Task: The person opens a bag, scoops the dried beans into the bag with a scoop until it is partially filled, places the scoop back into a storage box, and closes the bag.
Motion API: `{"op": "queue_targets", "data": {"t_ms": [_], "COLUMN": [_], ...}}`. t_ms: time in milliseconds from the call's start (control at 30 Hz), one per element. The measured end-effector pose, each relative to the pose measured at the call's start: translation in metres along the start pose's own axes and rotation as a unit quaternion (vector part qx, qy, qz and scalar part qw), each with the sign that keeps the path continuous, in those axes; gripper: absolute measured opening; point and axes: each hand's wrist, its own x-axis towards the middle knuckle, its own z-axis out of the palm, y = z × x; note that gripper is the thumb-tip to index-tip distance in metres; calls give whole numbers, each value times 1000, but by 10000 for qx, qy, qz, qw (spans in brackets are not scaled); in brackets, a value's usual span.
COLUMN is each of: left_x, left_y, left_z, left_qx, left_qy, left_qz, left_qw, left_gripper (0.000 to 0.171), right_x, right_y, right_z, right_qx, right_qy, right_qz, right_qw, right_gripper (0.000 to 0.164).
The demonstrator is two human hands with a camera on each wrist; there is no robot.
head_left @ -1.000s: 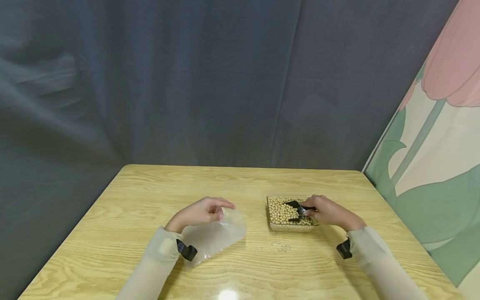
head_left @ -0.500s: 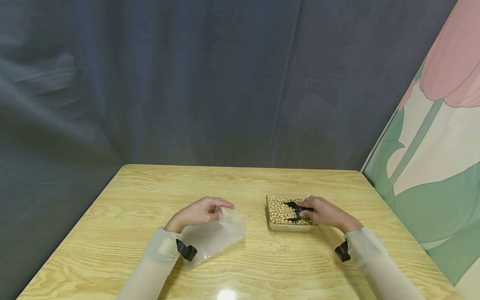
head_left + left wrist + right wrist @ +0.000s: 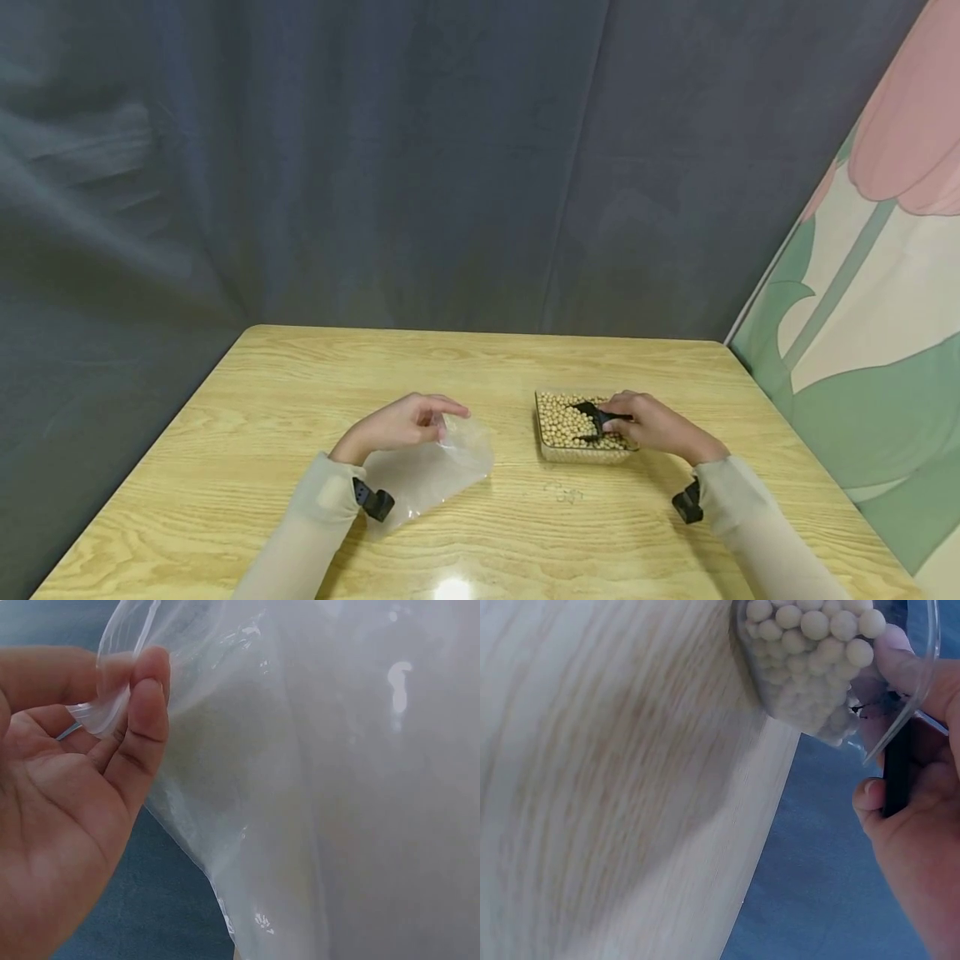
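Observation:
At the centre left of the head view, my left hand pinches the mouth of a clear plastic bag. The left wrist view shows the bag's rim between thumb and fingers, and the bag's film fills the right side. To the right, my right hand grips a black scoop by its handle. The scoop's blade sits among pale round beans in a clear rectangular container. Close up in the right wrist view, the black handle lies within my curled fingers beside the container wall.
Both things stand on a wood-grain table. Behind it hangs a dark curtain, and a flower-patterned wall rises at the right. Faint marks show on the tabletop in front of the container.
My right hand and the scoop have shifted very slightly among the beans. The left hand and the bag look the same.

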Motion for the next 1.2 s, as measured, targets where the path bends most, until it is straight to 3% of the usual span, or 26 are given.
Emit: {"op": "queue_targets", "data": {"t_ms": [267,533,1200], "left_x": [1,0,0], "left_y": [-1,0,2], "left_z": [-1,-1,-1], "left_qx": [-13,6,-8], "left_qy": [-14,-17,16], "left_qz": [123,-2,-142], "left_qw": [9999,10000,9999], "left_gripper": [43,44,37], "right_x": [0,-1,-1], "right_y": [3,2,6], "right_z": [-1,-3,-2], "right_qx": [196,643,810], "right_qy": [-26,-159,-45], "right_qz": [149,475,720], "right_qw": [9997,9967,9941], "right_gripper": [38,40,41]}}
